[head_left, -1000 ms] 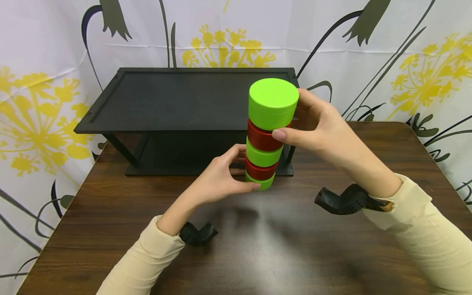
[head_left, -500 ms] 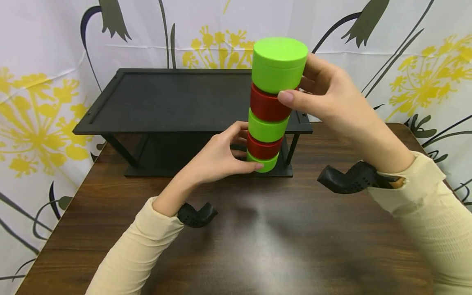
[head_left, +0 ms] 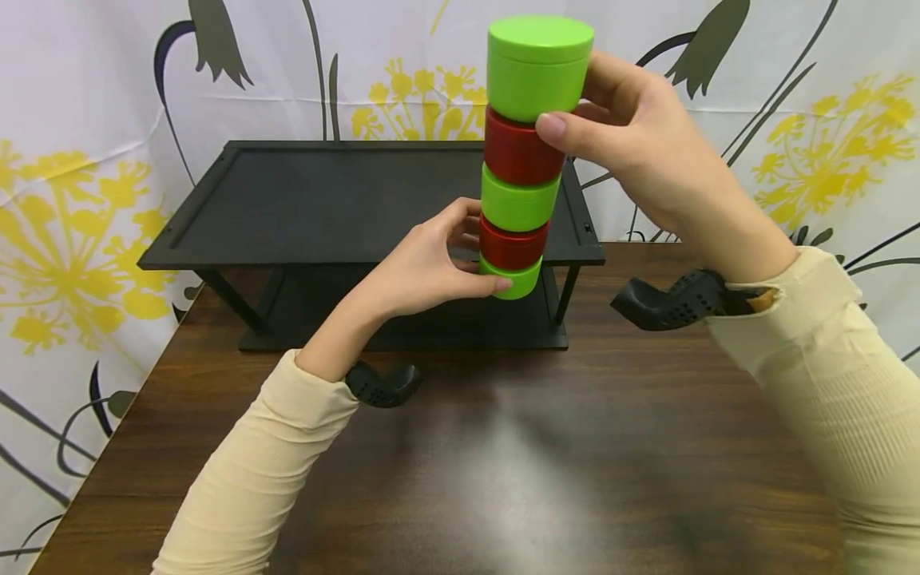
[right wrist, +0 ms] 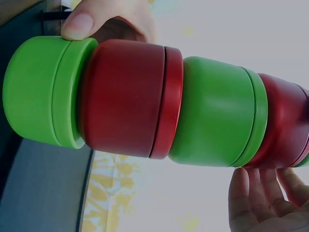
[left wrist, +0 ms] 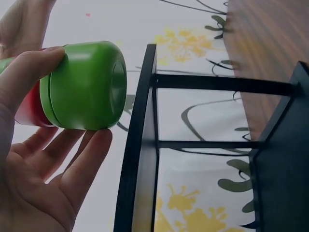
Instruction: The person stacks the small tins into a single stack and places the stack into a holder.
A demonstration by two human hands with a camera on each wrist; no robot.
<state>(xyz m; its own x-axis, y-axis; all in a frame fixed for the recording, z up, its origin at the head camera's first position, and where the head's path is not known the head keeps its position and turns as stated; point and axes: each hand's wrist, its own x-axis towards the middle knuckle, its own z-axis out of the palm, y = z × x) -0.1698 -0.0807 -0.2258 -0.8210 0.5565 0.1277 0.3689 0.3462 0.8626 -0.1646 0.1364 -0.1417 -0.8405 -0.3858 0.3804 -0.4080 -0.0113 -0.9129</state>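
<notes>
A stack of several round lidded jars, green and red by turns, hangs in the air, leaning slightly. My left hand (head_left: 427, 267) pinches the bottom green jar (head_left: 525, 281), its thumb across the near side. Higher up, my right hand (head_left: 657, 152) grips the upper red jar (head_left: 509, 150), with the thumb close under the top green jar (head_left: 535, 76). In the left wrist view, a gap shows between the bottom green jar (left wrist: 84, 87) and the black shelf's top board (left wrist: 137, 140). The right wrist view shows the jars end to end, the middle green jar (right wrist: 212, 111) untouched.
A low black two-tier shelf (head_left: 323, 204) stands at the back of the brown wooden table (head_left: 611, 447). Behind it hangs a white curtain (head_left: 431, 40) with yellow and grey flowers. Black camera mounts (head_left: 384, 385) sit on both wrists.
Both hands have raised the jar stack together, from in front of the shelf to above its top board's level in the picture. The grip of each hand looks the same.
</notes>
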